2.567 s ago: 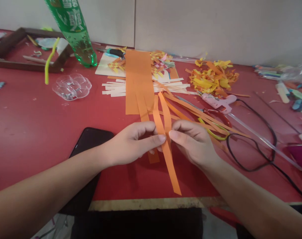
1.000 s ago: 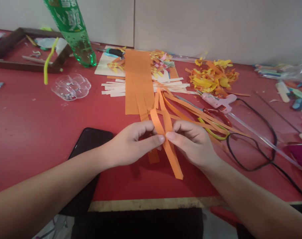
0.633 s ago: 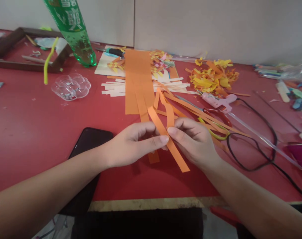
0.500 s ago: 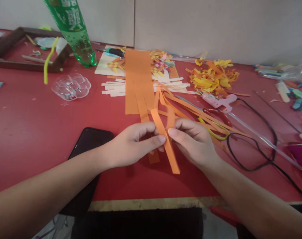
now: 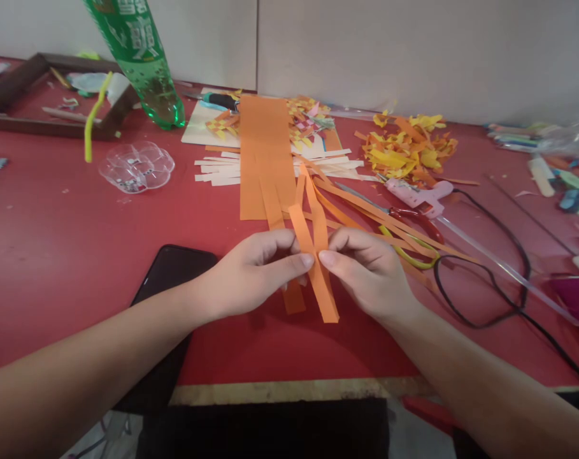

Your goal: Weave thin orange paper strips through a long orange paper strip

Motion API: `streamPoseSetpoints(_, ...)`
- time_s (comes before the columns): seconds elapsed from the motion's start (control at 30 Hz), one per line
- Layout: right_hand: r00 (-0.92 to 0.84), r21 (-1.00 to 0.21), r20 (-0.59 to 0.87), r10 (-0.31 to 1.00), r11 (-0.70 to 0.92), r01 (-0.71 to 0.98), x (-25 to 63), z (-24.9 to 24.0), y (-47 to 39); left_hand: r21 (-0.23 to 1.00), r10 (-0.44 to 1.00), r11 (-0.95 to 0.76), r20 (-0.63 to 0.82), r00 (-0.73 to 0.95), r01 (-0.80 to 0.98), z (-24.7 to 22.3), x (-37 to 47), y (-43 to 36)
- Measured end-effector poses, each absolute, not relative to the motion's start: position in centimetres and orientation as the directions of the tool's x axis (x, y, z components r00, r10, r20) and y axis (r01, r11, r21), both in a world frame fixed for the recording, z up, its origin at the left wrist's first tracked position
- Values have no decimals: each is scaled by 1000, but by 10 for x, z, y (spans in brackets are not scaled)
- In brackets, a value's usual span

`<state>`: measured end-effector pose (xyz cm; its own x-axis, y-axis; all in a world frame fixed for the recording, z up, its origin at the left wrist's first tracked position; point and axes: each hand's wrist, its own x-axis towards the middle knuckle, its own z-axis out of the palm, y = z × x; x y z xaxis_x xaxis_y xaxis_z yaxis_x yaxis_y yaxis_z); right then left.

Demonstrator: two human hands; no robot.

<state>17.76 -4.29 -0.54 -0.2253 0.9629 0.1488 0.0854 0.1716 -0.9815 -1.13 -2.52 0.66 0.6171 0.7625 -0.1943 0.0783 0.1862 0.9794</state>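
A folded orange paper strip (image 5: 325,293) is pinched between both hands above the table's front part. My left hand (image 5: 265,271) grips its left side with thumb and fingers. On the other side, my right hand (image 5: 365,264) pinches the strip close to my left thumb. Another orange strip (image 5: 273,204) passes beneath my left hand. Behind the hands lies a wide orange paper sheet (image 5: 266,153), on top of several white strips (image 5: 220,171). Long thin orange strips (image 5: 389,220) spread to the right.
A green bottle (image 5: 150,76), clear bead tray (image 5: 137,167) and brown frame (image 5: 12,121) stand left. A black phone (image 5: 174,274) lies by my left forearm. Right are yellow-handled scissors (image 5: 420,260), a pink glue gun (image 5: 425,196) with its cable, and paper scraps (image 5: 408,150).
The strip's right part has straightened and lies closer against the left part. Its lower end has moved slightly up and left. Both hands have shifted a little left.
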Motion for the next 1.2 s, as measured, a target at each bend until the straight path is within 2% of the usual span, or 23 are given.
streamPoseSetpoints(0.2,-179,-986,152,972,162,41,178,-6,-42,974,774,212,-216,596,77,8,-12,-25)
streamPoseSetpoints(0.43,-184,-995,98,978,94,-32,178,-5,-44,976,667,207,-193,720,70,8,-13,-28)
streamPoseSetpoints(0.63,-309,-985,29,950,-25,-170,180,-11,-46,980,697,171,-194,690,102,5,-13,-27)
streamPoseSetpoints(0.9,-235,-993,120,964,120,-16,181,-10,-45,979,713,175,-198,673,103,6,-13,-26)
streamPoseSetpoints(1.1,-172,-993,108,979,99,-59,180,-13,-45,968,726,225,-241,644,108,8,-13,-27)
streamPoseSetpoints(1.2,-163,-994,100,982,94,-48,178,-10,-45,963,679,257,-240,693,81,10,-13,-28)
